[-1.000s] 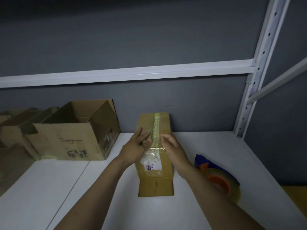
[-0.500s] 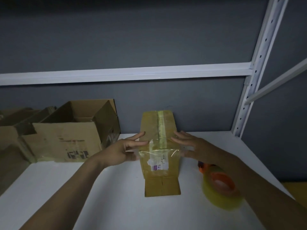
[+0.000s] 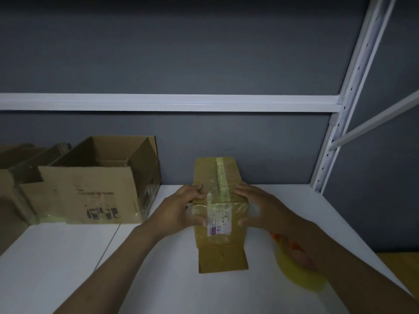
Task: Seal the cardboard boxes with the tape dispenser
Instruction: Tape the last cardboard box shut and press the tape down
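A narrow cardboard box (image 3: 216,177) stands on the white shelf (image 3: 68,257), with a strip of yellowish tape along its top seam and a label on its near face. My left hand (image 3: 179,211) grips its left near corner, fingers on top and thumb on the front. My right hand (image 3: 260,209) clasps the right near corner the same way. The tape dispenser (image 3: 297,266), orange core with a yellow roll, lies on the shelf to the right, partly hidden under my right forearm.
A larger open cardboard box (image 3: 90,191) sits at the left against the grey wall, with more flattened cardboard (image 3: 13,168) beyond it. A white upright post (image 3: 340,123) and rail frame the back right corner. The shelf's right edge drops off near the dispenser.
Both hands went from smoothing the tape on top, spread apart to the sides, then closed onto the box's near corners. The box has shifted slightly right.
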Available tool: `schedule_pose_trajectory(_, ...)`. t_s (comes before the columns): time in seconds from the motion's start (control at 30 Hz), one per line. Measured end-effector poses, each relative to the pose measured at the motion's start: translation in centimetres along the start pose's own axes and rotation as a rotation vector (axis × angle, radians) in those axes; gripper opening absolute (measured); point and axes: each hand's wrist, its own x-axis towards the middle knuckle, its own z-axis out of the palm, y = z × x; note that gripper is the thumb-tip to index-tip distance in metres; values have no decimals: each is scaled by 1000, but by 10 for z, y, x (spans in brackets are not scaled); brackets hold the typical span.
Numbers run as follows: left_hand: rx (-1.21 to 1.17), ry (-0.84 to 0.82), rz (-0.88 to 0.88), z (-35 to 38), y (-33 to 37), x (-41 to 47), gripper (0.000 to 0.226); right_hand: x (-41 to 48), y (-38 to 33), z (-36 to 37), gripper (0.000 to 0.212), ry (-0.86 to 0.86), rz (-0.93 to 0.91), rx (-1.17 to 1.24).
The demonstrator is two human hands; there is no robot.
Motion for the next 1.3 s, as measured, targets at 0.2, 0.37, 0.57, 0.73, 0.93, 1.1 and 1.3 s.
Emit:
schedule_pose_trajectory(0.2, 162, 149, -27, 8, 18, 22, 49, 25, -20, -5, 55, 118, 97, 82)
schedule_pose_trajectory(0.37, 101, 230, -42, 29, 12, 24, 58, 32, -26, 35, 35, 382, 98, -67)
schedule_pose_trajectory(0.57, 98, 156, 64, 27, -2, 17, 95, 24, -19, 47, 58, 347, -4, -63)
schedule_pose_trajectory(0.73, 10, -51, 60, 10, -8, 17, 59, 11, 1, 20, 46, 85, -15, 7)
schedule_pose_trajectory(0.93, 111, -46, 124, 1, 3, 2, 73, 3, 2, 19, 42, 162, -45, 213)
schedule_pose_trajectory(1.1, 101, 250, 157, -17, 15, 2, 64, -6, 10, 9, 39, 190, -183, 333)
schedule_pose_trajectory(1.3, 93, 34, -519, -30, -11, 21, 72, -4, 7, -1, 41, 148, -87, 288)
